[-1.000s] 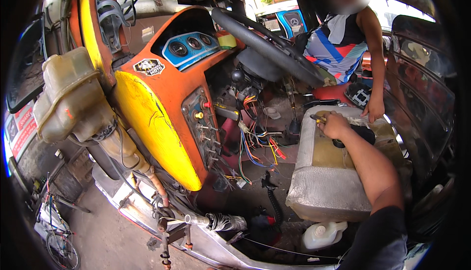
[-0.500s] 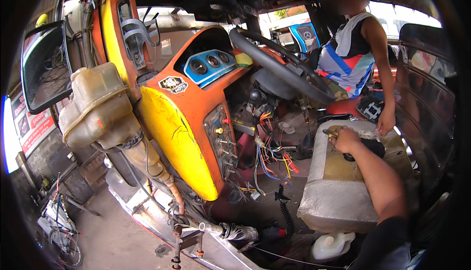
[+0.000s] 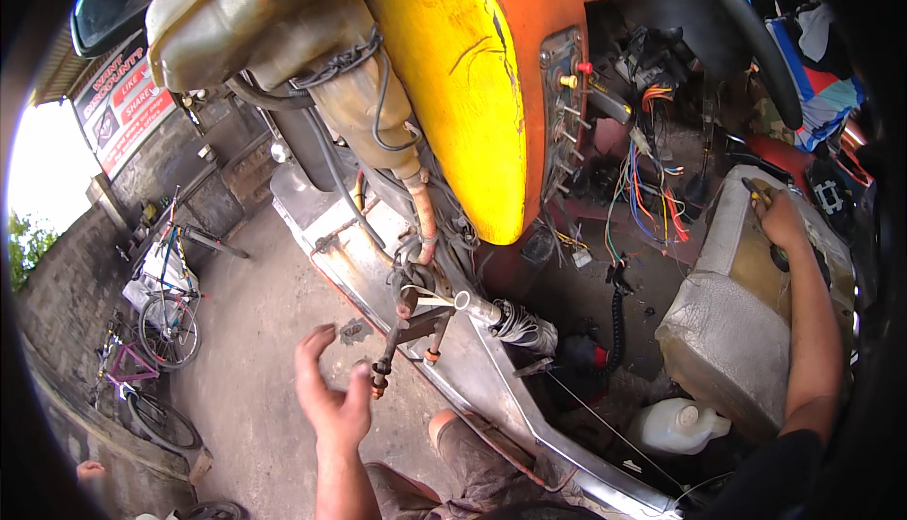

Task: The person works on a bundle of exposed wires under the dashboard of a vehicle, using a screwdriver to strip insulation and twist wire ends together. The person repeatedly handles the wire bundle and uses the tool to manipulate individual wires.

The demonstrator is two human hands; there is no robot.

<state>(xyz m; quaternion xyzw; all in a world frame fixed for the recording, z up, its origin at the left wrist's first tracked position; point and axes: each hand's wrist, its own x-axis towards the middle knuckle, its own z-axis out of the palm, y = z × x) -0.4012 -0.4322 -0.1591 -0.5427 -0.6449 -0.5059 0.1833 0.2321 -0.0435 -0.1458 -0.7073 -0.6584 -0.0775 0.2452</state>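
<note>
My left hand [image 3: 335, 397] is raised over the concrete floor beside the vehicle's sill, open and holding nothing, thumb and fingers apart. Near its fingertips hangs a rusty rod [image 3: 389, 355] with orange ends. My right arm reaches across a silver-wrapped box [image 3: 723, 326] with a tan top. On the far edge of that box, my right hand [image 3: 782, 222] is closed around a small black-and-yellow tool [image 3: 756, 189]; its exact kind is too small to tell. Loose coloured wires [image 3: 647, 189] dangle under the dashboard, left of the box.
A yellow-and-orange dash panel [image 3: 472, 95], a stained plastic tank [image 3: 265, 10] and a steering wheel [image 3: 751, 38] crowd the far side. A white jug [image 3: 680, 426] lies by the box. Bicycles [image 3: 170, 326] stand along the left wall. Another person [image 3: 817, 95] is at the far right.
The view has swung left and down, so the cab has shifted up and right. My left hand has come into view. My right hand still holds the tool over the box.
</note>
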